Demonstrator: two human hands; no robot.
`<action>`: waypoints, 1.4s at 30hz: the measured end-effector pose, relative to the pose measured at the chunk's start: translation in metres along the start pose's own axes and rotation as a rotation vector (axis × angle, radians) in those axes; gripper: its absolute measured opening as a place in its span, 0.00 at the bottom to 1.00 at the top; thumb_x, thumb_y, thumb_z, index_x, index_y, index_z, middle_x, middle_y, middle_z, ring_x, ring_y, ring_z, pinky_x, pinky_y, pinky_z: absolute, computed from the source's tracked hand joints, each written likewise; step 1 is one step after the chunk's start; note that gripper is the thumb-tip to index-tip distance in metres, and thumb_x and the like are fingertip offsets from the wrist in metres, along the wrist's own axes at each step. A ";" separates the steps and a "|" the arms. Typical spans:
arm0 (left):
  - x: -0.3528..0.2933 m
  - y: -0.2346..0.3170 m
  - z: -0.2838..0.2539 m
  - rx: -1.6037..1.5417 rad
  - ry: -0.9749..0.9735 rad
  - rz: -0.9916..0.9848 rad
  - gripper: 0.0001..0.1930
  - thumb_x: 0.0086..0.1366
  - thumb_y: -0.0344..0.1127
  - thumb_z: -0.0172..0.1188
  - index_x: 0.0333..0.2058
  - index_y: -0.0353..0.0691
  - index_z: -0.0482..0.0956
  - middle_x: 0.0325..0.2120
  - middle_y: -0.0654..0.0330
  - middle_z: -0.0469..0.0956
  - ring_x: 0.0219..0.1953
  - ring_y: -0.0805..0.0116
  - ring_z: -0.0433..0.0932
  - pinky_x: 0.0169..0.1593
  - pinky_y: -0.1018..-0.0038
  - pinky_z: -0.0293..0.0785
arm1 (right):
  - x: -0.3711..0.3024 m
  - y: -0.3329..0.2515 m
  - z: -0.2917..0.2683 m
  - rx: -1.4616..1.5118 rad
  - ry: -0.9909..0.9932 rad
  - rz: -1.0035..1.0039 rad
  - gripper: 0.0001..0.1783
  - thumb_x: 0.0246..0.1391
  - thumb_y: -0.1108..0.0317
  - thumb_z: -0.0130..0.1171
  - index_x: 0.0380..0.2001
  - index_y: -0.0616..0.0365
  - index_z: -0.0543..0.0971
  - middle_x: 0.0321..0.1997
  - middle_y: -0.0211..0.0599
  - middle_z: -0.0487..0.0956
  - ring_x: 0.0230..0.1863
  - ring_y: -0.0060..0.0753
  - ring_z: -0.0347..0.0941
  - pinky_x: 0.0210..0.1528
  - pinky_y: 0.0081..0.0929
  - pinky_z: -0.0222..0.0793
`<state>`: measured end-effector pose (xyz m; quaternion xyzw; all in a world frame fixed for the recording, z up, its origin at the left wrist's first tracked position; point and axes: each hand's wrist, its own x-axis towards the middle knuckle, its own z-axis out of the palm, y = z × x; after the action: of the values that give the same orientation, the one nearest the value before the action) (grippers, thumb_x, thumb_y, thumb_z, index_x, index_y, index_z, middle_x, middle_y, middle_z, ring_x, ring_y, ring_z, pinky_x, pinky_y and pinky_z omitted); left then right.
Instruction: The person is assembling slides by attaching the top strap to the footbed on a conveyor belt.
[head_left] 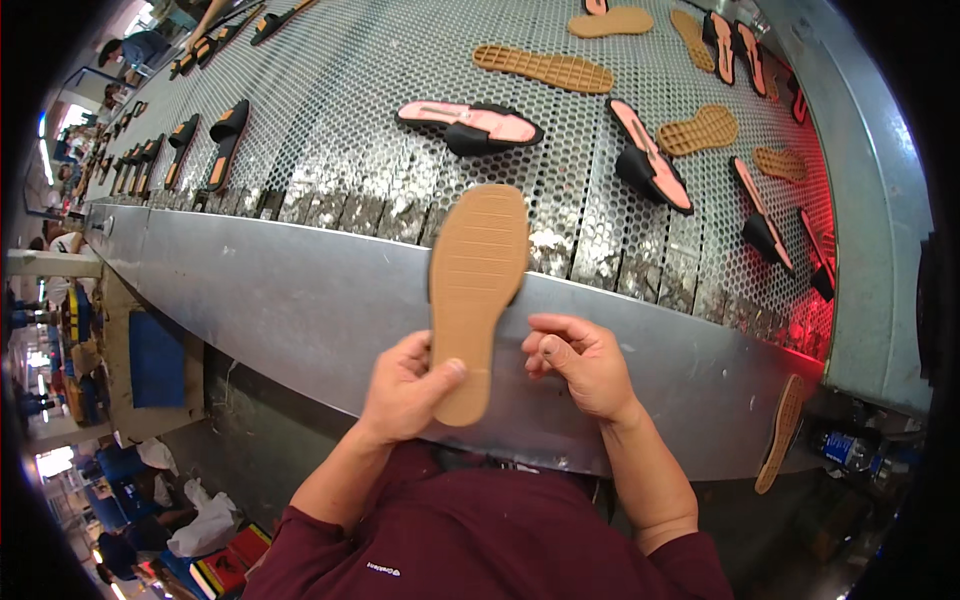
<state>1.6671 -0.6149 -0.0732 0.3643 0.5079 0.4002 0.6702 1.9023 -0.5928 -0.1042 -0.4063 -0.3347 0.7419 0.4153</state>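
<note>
My left hand [408, 388] grips the heel end of a tan shoe sole [480, 255], thumb on top and fingers underneath. The sole is held upright over the metal ledge, its grooved face toward me; dark material peeks out along its edges, and what lies behind it is hidden. Just right of the sole, my right hand [580, 362] is raised, its fingers loosely curled and apart, with nothing visible in them. Beyond the sole's toe, a black sandal upper with a pink insole [470, 125] lies on the mesh conveyor [350, 130].
Across the mesh lie more pink-and-black sandal uppers [648, 160] and tan soles [545, 68]. Black sandals [228, 145] line the left. A metal ledge [300, 300] borders the conveyor, with a sole [779, 435] at its right end. A machine housing [880, 200] with red glow stands right.
</note>
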 end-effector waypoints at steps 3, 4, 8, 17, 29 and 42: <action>0.021 0.025 -0.028 0.345 0.302 0.242 0.14 0.65 0.29 0.58 0.47 0.29 0.75 0.36 0.57 0.81 0.36 0.71 0.80 0.40 0.74 0.77 | 0.022 -0.011 -0.013 -0.398 0.166 -0.294 0.20 0.56 0.68 0.64 0.50 0.65 0.76 0.40 0.34 0.79 0.35 0.21 0.75 0.36 0.21 0.74; 0.035 0.038 -0.038 0.567 0.440 0.357 0.13 0.64 0.30 0.59 0.46 0.29 0.76 0.35 0.55 0.82 0.34 0.68 0.82 0.38 0.74 0.76 | 0.033 -0.017 -0.019 -0.556 0.222 -0.415 0.20 0.55 0.68 0.65 0.50 0.65 0.77 0.40 0.34 0.79 0.35 0.21 0.74 0.36 0.21 0.73; 0.113 0.085 -0.109 1.333 0.804 0.536 0.22 0.63 0.41 0.60 0.52 0.34 0.75 0.42 0.47 0.81 0.43 0.49 0.80 0.46 0.63 0.76 | 0.082 -0.074 -0.017 -1.065 0.374 -0.673 0.27 0.50 0.62 0.66 0.53 0.63 0.75 0.41 0.43 0.78 0.36 0.38 0.76 0.40 0.31 0.73; 0.176 0.073 -0.121 1.451 0.608 0.799 0.25 0.52 0.44 0.70 0.45 0.33 0.80 0.53 0.41 0.74 0.55 0.46 0.73 0.58 0.59 0.68 | 0.216 -0.123 -0.027 -1.479 0.490 -0.690 0.30 0.56 0.56 0.57 0.59 0.59 0.69 0.58 0.50 0.72 0.58 0.54 0.69 0.58 0.46 0.66; 0.268 0.074 0.032 1.770 -0.144 0.731 0.17 0.56 0.43 0.64 0.43 0.46 0.80 0.43 0.58 0.79 0.52 0.57 0.75 0.55 0.58 0.67 | 0.288 -0.118 -0.065 -1.705 0.385 -0.315 0.39 0.58 0.54 0.56 0.67 0.63 0.57 0.71 0.53 0.57 0.70 0.57 0.55 0.70 0.43 0.53; 0.097 0.165 -0.031 0.039 0.132 0.775 0.14 0.67 0.34 0.61 0.46 0.33 0.75 0.37 0.60 0.81 0.38 0.73 0.80 0.44 0.74 0.78 | 0.266 -0.131 -0.005 -1.761 0.272 -0.114 0.53 0.55 0.36 0.54 0.72 0.59 0.49 0.70 0.57 0.58 0.72 0.56 0.51 0.71 0.44 0.50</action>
<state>1.6253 -0.4557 0.0296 0.5152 0.3823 0.6365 0.4281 1.8653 -0.2997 -0.0838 -0.6452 -0.7508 0.1395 0.0250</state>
